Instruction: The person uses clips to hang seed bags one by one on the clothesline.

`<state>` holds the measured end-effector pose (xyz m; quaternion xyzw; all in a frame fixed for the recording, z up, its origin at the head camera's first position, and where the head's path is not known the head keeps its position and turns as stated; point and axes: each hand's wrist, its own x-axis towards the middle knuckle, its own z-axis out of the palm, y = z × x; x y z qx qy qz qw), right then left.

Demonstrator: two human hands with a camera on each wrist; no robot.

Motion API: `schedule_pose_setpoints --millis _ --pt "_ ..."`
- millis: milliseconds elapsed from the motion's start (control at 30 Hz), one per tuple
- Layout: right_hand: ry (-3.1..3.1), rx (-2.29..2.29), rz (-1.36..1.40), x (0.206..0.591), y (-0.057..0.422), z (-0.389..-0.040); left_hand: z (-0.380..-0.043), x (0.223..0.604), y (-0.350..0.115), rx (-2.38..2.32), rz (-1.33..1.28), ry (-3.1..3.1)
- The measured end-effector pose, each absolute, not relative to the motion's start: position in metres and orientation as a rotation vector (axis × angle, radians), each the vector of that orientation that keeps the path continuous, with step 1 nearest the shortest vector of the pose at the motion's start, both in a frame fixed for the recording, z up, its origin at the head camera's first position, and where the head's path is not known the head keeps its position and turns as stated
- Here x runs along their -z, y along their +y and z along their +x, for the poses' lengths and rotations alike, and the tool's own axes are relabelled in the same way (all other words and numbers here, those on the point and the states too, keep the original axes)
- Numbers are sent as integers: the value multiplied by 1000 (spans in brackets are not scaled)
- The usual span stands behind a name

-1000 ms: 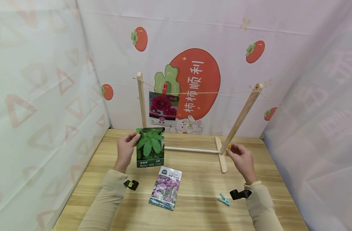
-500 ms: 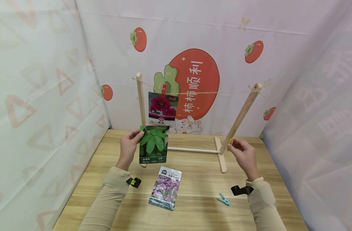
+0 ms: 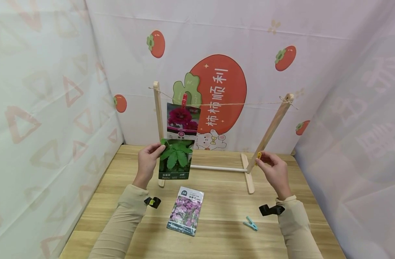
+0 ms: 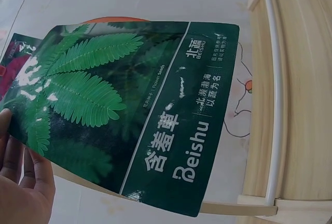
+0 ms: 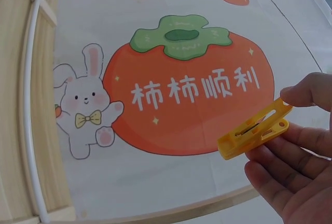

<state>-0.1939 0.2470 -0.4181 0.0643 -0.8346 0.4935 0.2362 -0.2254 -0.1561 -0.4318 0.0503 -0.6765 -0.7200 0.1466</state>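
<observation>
My left hand (image 3: 149, 162) pinches a green seed packet (image 3: 176, 159) with fern-like leaves by its upper left edge. The packet hangs upright over the table, overlapping the lower edge of a second seed packet (image 3: 183, 121) with dark pink flowers. A red clothespin (image 3: 184, 100) clips that second packet to a string (image 3: 236, 104). Between thumb and fingers, my right hand (image 3: 274, 172) holds a yellow clothespin (image 5: 254, 130), beside the right post (image 3: 272, 133) of the wooden frame. In the right wrist view its handle ends lie between thumb and fingers.
A seed packet with purple flowers (image 3: 185, 211) lies on the wooden table (image 3: 217, 230). Right of it lies a light blue clothespin (image 3: 250, 223). The frame has a left post (image 3: 158, 111), a white crossbar (image 3: 218, 168) and a wooden foot (image 3: 248, 180). Behind hangs a printed cloth (image 3: 262, 39).
My left hand has moved the green packet up and to the right, closer under the hanging packet. My right hand has risen slightly with the yellow clothespin.
</observation>
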Motion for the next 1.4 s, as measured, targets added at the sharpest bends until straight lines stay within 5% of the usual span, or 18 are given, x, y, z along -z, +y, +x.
schedule_pose_setpoints --millis 1400 --pt "-2124 -1456 383 369 241 -213 -243 410 -119 2113 35 -1748"
